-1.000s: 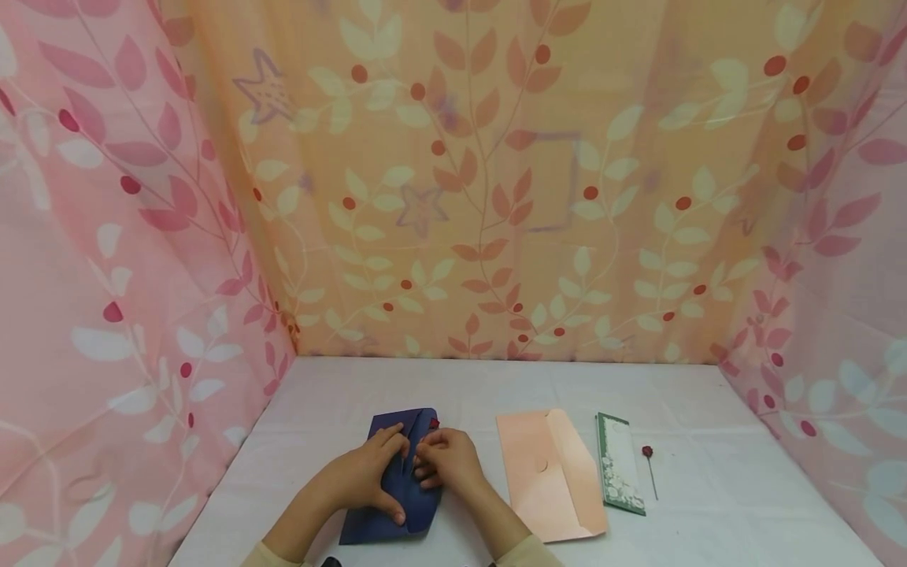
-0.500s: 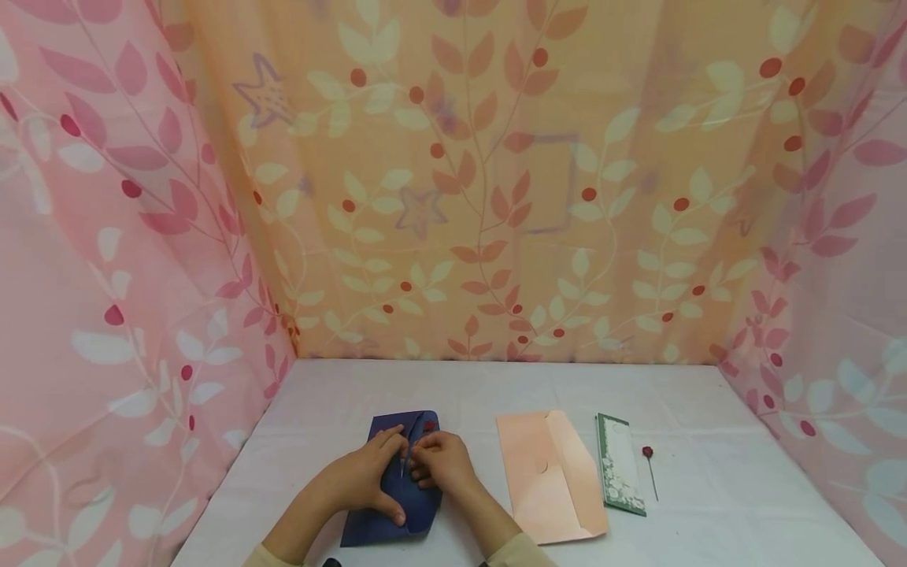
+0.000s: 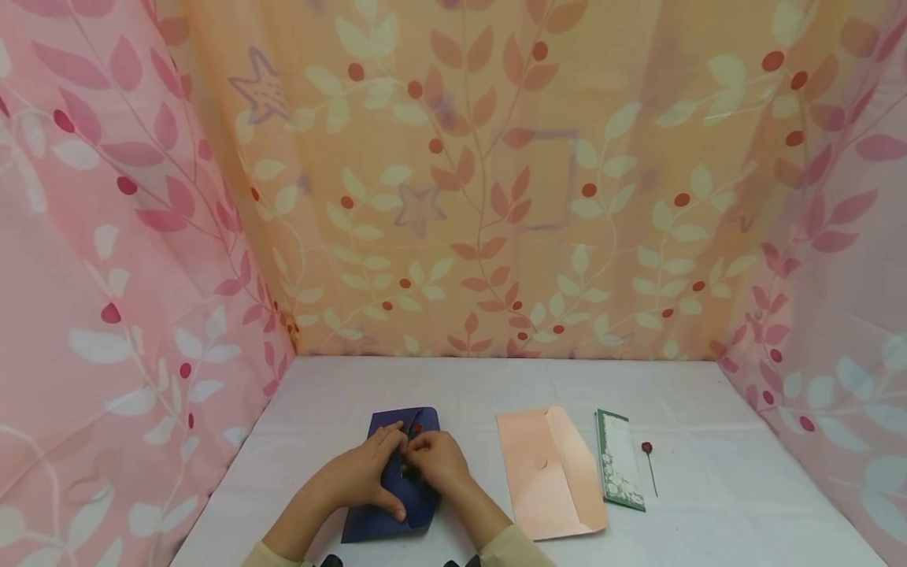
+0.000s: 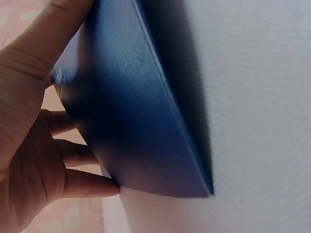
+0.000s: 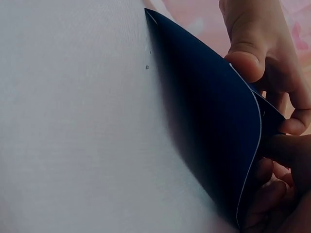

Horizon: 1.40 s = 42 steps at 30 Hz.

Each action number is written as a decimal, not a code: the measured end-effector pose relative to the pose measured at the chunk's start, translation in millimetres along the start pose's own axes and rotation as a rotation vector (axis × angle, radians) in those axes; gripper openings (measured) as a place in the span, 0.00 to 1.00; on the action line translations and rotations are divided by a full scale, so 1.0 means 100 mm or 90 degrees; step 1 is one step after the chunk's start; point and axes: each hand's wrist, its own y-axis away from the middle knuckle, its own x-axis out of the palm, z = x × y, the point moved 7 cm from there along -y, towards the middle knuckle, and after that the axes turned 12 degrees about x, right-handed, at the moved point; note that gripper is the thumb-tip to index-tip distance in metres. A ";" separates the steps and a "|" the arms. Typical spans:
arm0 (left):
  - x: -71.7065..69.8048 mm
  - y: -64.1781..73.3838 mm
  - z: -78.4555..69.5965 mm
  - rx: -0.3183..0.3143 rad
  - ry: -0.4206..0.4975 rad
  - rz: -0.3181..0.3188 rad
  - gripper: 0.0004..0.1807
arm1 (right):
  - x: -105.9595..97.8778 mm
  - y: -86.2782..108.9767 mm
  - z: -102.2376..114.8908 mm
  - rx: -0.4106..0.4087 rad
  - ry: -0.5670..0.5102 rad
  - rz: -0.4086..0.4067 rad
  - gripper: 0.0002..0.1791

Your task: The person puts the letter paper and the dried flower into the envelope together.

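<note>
A navy envelope (image 3: 368, 526) lies left of the middle, its flap on the right side. My left hand (image 3: 357, 476) spans it with thumb and fingers spread apart, squeezing it so that the pocket bows. In the left wrist view the fingertips meet the edge of the envelope (image 4: 136, 121). My right hand (image 3: 441, 465) is at the pocket's mouth, fingertips pinched on a small red rose with a thin stem, whose head (image 3: 416, 429) shows just above the fingers. The stem is mostly hidden behind the hand. The raised envelope flap (image 5: 209, 102) fills the middle of the right wrist view.
A peach envelope (image 3: 531, 488) with its flap open lies to the right. Beside it are a green-bordered card with white flowers (image 3: 618, 449) and a second red rose on a thin stem (image 3: 648, 449). Patterned curtains (image 3: 482, 236) enclose the white table (image 3: 468, 386).
My right hand has shifted slightly left with the rose, whose head moved from the flap's outer edge towards the pocket opening. The left hand keeps its place on the navy envelope.
</note>
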 end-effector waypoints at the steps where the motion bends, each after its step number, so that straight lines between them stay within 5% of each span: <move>1: 0.00 0.00 0.01 -0.002 0.003 0.001 0.51 | 0.00 -0.01 0.00 -0.002 0.010 -0.001 0.09; 12: 0.01 -0.02 0.01 0.001 0.016 0.004 0.49 | 0.10 -0.09 -0.04 0.012 0.036 0.049 0.03; 27: 0.07 -0.02 0.03 0.002 0.019 0.011 0.50 | 0.15 -0.12 -0.11 0.013 0.055 0.048 0.06; 42: -0.03 -0.09 0.05 0.020 0.015 0.001 0.49 | 0.12 -0.19 -0.02 0.011 0.079 0.011 0.10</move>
